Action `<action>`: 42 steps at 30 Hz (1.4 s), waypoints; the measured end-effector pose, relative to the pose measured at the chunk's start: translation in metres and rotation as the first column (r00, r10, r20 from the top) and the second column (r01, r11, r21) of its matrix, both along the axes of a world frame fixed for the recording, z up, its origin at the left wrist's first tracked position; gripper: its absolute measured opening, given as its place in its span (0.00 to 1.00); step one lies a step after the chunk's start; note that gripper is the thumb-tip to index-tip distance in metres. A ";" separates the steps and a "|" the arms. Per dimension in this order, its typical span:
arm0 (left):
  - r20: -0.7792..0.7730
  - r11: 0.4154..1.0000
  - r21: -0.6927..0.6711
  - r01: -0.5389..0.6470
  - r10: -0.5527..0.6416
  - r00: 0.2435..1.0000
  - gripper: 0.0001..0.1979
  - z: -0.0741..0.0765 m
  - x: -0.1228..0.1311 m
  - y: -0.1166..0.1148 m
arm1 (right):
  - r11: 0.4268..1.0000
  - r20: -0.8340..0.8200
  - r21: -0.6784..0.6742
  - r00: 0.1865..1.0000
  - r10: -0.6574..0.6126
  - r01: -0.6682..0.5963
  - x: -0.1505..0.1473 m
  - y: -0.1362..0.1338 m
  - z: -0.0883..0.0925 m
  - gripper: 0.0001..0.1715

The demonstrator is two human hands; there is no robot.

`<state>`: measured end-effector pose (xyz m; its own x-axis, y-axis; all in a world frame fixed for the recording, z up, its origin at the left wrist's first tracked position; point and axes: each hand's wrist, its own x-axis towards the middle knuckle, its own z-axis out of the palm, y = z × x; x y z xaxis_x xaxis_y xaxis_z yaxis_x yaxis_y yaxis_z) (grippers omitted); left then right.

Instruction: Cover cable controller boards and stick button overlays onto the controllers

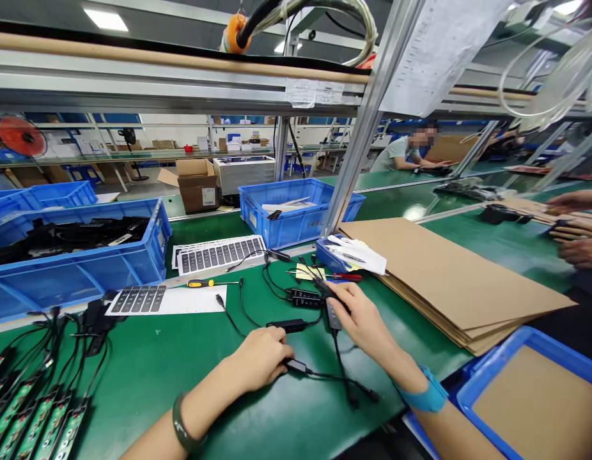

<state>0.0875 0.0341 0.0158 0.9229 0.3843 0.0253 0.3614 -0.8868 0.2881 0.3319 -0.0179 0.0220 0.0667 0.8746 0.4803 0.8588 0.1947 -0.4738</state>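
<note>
My left hand rests low over the green bench, its fingers curled on one end of a small black cabled module. My right hand is closed on another black cabled module, thumb and fingers near its upper end; part of it is hidden under them. Between and beyond the hands lie a black module with white markings and a slim black module, with thin cables looping around them. A sheet of dark printed labels and a yellow-handled screwdriver lie farther left.
Green circuit boards with cables lie at left. A blue bin of black parts and another blue bin stand behind. Stacked cardboard sheets, a blue tray and a person's hands are at right.
</note>
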 end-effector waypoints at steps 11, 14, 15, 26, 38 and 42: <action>0.274 0.982 -0.067 -0.177 0.189 0.943 0.28 -0.034 0.000 0.006 | 0.941 -0.060 -0.223 0.967 0.248 -0.255 -0.048 0.015 -0.042 0.18; 0.208 0.994 0.041 -0.102 0.091 0.974 0.35 -0.035 0.001 0.006 | 0.967 0.071 -0.217 0.986 0.153 -0.135 -0.040 0.006 -0.036 0.14; 0.187 0.994 0.067 -0.081 0.067 0.980 0.33 -0.035 0.002 0.005 | 0.978 0.154 -0.209 0.986 0.056 -0.023 -0.035 0.004 -0.035 0.12; 0.151 0.999 0.006 -0.035 0.034 0.988 0.25 -0.024 -0.001 0.002 | 0.955 0.422 -0.125 0.886 -0.195 0.270 -0.006 0.005 -0.018 0.24; 0.213 0.998 0.034 0.060 -0.066 0.975 0.33 -0.034 -0.004 0.002 | 0.934 -0.005 -0.255 0.966 0.257 -0.250 -0.022 -0.004 -0.029 0.12; 0.181 0.999 0.017 0.031 -0.033 0.983 0.34 -0.026 -0.003 0.000 | 0.962 0.298 -0.232 0.952 -0.067 0.141 0.020 -0.014 -0.035 0.09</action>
